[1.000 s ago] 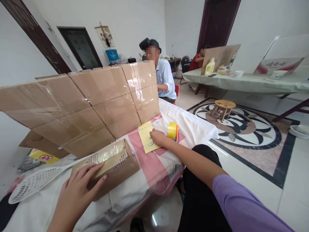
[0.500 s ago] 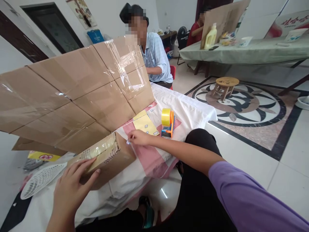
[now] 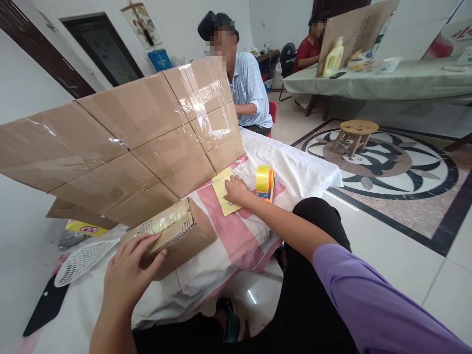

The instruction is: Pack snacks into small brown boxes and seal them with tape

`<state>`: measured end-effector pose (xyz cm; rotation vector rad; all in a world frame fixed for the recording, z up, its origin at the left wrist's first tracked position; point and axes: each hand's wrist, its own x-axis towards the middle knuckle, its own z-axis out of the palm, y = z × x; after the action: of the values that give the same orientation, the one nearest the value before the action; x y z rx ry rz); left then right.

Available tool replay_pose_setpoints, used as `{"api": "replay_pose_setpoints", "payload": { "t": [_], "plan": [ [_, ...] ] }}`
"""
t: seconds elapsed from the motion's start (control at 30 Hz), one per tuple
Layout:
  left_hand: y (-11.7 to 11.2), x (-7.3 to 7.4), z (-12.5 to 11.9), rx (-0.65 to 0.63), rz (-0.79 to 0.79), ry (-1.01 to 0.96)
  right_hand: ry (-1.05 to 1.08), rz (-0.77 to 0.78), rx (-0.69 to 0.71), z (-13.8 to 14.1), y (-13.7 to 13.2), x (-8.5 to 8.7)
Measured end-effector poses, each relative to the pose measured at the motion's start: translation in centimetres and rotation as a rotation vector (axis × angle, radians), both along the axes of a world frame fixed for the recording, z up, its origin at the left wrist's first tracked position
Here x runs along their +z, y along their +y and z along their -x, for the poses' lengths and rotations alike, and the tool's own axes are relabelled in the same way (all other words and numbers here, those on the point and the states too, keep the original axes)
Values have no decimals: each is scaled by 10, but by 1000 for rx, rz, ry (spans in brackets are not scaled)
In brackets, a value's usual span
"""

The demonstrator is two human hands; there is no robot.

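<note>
My left hand [image 3: 129,273] lies on the near end of a small taped cardboard box [image 3: 177,236], fingers spread over its top and side. My right hand [image 3: 234,191] reaches out to a yellow sheet of stickers [image 3: 223,189] on the table, fingertips curled down onto it. A tape dispenser with a yellow roll [image 3: 264,181] stands just right of that hand. What, if anything, the fingertips pinch is too small to see.
A tall taped cardboard screen [image 3: 121,137] stands along the far side of the cloth-covered table [image 3: 295,167]. A white mesh swatter [image 3: 83,260] lies at the left. A person in a blue shirt [image 3: 249,91] sits behind the screen; another sits at a green-clothed table [image 3: 368,81]. A small wooden stool [image 3: 356,132] stands on the floor.
My right hand moved from near the box back out onto the yellow sticker sheet. The left hand stayed on the box. The view shifted slightly.
</note>
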<state>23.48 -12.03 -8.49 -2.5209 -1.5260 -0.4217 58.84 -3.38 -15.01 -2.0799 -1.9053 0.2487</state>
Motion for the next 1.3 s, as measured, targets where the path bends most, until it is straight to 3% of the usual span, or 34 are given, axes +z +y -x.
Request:
{"api": "replay_pose_setpoints", "payload": {
  "t": [0.17, 0.33, 0.5, 0.6, 0.7, 1.0, 1.3],
  "plan": [
    [8, -6, 8, -36, -6, -8, 42, 10, -31, -19, 5, 11],
    [9, -7, 9, -30, -23, 0, 32, 126, 43, -11, 3, 7],
    [1, -3, 3, -13, -31, -30, -54, 20, -55, -4, -7, 11],
    [-1, -2, 1, -20, -28, -50, -55, -17, -110, -17, -6, 19],
    [-1, -2, 0, -20, -28, -51, -51, 39, -151, -33, -4, 22],
    [-3, -1, -3, -9, -15, -71, -95, 240, -36, -30, -3, 9],
    [-6, 0, -6, 10, -1, -80, -176, 124, -12, -24, -4, 4]
  ]
}}
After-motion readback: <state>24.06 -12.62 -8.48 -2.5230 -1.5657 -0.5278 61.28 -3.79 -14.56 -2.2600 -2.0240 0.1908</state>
